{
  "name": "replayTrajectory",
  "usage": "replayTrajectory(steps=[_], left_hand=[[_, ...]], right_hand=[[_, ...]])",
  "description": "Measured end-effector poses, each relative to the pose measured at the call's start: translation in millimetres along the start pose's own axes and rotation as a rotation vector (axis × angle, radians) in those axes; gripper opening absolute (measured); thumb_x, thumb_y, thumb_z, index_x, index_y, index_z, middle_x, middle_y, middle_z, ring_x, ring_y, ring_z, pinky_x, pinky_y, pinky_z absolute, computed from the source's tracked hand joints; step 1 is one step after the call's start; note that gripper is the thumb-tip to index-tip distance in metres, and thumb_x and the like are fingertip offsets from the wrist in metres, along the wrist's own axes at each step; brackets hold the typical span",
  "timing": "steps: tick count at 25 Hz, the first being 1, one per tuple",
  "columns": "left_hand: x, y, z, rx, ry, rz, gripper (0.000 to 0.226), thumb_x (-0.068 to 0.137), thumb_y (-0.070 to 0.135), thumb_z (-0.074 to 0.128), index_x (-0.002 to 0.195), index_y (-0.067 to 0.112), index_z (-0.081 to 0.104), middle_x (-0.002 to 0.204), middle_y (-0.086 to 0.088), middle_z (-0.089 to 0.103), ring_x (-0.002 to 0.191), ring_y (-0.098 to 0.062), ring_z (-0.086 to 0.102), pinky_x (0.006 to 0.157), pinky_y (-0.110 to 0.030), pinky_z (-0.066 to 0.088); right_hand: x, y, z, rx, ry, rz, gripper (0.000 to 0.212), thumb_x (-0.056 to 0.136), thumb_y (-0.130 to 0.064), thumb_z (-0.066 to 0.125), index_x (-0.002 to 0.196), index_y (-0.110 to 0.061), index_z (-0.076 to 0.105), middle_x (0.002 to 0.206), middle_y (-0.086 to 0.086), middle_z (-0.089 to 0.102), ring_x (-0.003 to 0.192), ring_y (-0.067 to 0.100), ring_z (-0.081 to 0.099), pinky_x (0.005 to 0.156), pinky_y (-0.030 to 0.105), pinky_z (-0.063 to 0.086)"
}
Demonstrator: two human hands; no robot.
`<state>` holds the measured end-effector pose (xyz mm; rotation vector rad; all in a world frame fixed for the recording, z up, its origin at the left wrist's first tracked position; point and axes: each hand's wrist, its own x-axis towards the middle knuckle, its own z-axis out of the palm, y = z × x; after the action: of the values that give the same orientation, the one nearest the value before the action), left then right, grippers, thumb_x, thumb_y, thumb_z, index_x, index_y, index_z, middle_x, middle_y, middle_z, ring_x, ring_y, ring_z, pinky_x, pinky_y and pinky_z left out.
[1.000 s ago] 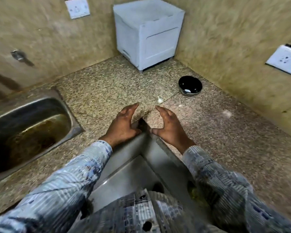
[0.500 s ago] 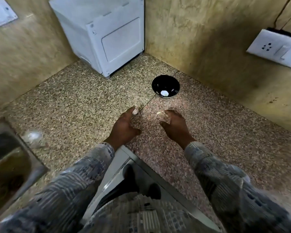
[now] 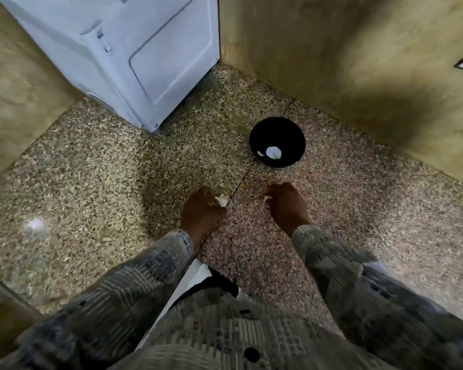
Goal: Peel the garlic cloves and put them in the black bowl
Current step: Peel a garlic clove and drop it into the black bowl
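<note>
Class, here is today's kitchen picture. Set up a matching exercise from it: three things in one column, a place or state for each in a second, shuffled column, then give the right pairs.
Things
1. black bowl
2. left hand
3. white box

Place or state
A. stands at the back of the counter, against the wall
B. has a white peeled clove inside
C. pinches a pale garlic piece

Pairs: 1-B; 2-C; 3-A

Speckled brown-grey counter (image 3: 104, 169), black bowl (image 3: 277, 130), white box (image 3: 145, 49), sleeves (image 3: 358, 284) seemingly grey-checked.
</note>
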<state>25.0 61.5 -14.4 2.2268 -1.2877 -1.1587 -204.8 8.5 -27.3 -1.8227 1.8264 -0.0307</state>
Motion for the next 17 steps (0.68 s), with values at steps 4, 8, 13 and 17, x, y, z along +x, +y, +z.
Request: replayTrajectory(steps=[4,8,13,17], left_hand=[[15.5,4.0,1.7,0.011,-0.007,0.081,0.033,0.086,0.026,0.076,0.119,0.022,0.074,0.117,-0.003,0.074,0.105,-0.017,0.066,0.076,-0.011,0.037],[23.1,-2.1,5.1,-0.016,-0.086,0.109,0.032,0.086,0.019,0.078,0.118,0.019,0.075,0.114,0.0,0.074,0.096,-0.006,0.06,0.072,0.001,0.037],[25.8,0.7,15.1,-0.049,-0.176,0.091,0.033,0.08,0.022,0.083,0.112,0.024,0.075,0.099,0.01,0.072,0.095,-0.011,0.068,0.083,-0.024,0.052],[25.2,3.0,21.0,-0.104,-0.223,0.136,0.035,0.078,0.017,0.083,0.112,0.024,0.077,0.1,0.009,0.074,0.093,-0.01,0.069,0.081,-0.022,0.055]], right_hand=[[-11.4,6.2,-1.9,0.284,0.046,0.134,0.006,0.089,-0.025,0.074,0.091,-0.026,0.079,0.086,-0.008,0.075,0.08,0.013,0.07,0.073,0.028,0.056],[-25.0,-3.5,-8.3,0.779,0.096,0.388,0.009,0.085,-0.012,0.081,0.08,-0.02,0.08,0.071,0.001,0.077,0.064,0.014,0.071,0.067,0.035,0.062],[-12.7,-35.6,-38.9,1.264,0.167,0.469,0.027,0.093,0.01,0.059,0.076,-0.009,0.069,0.074,0.012,0.073,0.068,0.026,0.066,0.068,0.04,0.058],[13.4,-51.7,-68.4,1.478,0.245,0.379,0.012,0.101,-0.004,0.06,0.093,-0.008,0.067,0.091,0.013,0.075,0.079,0.024,0.072,0.073,0.036,0.061]])
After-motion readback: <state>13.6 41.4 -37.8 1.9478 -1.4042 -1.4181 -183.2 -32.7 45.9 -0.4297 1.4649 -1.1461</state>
